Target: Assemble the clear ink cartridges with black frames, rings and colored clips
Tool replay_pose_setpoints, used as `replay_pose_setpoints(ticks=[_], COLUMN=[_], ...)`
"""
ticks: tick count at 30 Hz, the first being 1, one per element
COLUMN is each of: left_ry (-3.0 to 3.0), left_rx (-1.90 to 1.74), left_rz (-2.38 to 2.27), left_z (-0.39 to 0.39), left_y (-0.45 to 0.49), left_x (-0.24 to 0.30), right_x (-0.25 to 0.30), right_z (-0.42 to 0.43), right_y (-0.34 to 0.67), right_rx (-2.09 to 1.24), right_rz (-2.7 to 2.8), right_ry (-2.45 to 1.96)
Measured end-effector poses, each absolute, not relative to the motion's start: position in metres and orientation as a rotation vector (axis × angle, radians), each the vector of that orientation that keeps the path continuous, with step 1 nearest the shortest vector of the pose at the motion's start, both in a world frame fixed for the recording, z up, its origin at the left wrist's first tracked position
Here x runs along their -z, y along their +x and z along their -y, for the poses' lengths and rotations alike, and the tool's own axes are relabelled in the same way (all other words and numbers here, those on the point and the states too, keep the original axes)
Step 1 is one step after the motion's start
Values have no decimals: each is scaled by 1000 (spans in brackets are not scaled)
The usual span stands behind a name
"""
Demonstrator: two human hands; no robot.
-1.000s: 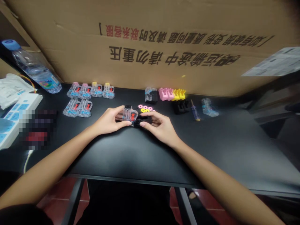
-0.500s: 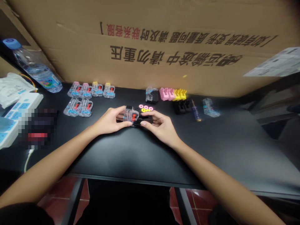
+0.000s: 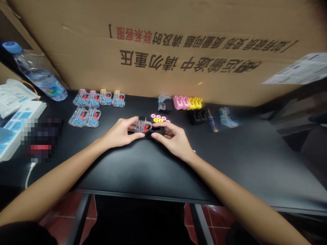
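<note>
My left hand (image 3: pixel 120 133) pinches a small clear plastic casing with a red part inside (image 3: pixel 143 125), held just above the black table (image 3: pixel 143 163). My right hand (image 3: pixel 172 139) grips a black piece (image 3: pixel 157 129) pressed against the casing's right side. Both hands meet at the table's middle. Just behind them lie pink and yellow rings (image 3: pixel 158 118). Several finished clear casings (image 3: pixel 95 103) with pink or yellow tops lie in two rows at the back left.
A large cardboard box (image 3: pixel 178 51) stands along the table's back. Before it lie a clear-and-black unit (image 3: pixel 164 103), pink clips (image 3: pixel 180 102), yellow clips (image 3: pixel 195 102), black parts (image 3: pixel 197 116), a small screwdriver (image 3: pixel 212 123) and a clear shell (image 3: pixel 227 117). A water bottle (image 3: pixel 35 73) and power strip (image 3: pixel 17 126) are left.
The clear casing has shifted slightly right toward the black piece, and my right hand's fingers have closed in on it. The arms have barely moved.
</note>
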State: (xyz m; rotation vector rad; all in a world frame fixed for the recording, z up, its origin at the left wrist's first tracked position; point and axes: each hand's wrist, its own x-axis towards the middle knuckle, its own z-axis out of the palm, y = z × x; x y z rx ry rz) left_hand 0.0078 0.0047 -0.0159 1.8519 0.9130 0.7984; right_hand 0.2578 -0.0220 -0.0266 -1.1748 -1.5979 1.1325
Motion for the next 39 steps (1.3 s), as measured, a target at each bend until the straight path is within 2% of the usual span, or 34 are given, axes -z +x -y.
replay_pose_setpoints(ticks=[25, 30, 36, 39], left_ry=[1934, 1902, 2043, 2121], left_rx=[-784, -805, -794, -825], left_rz=[-869, -817, -904, -920], left_z=[-5, -5, -3, -3], left_y=[6, 7, 6, 5], left_x=[13, 12, 9, 9], right_x=[23, 22, 22, 21], right_z=[20, 22, 28, 28], right_y=[260, 259, 257, 257], right_rx=[-1130, -1045, -795, -799], right_rz=[1677, 1709, 1846, 1820], right_ry=[-1141, -1156, -1144, -1122])
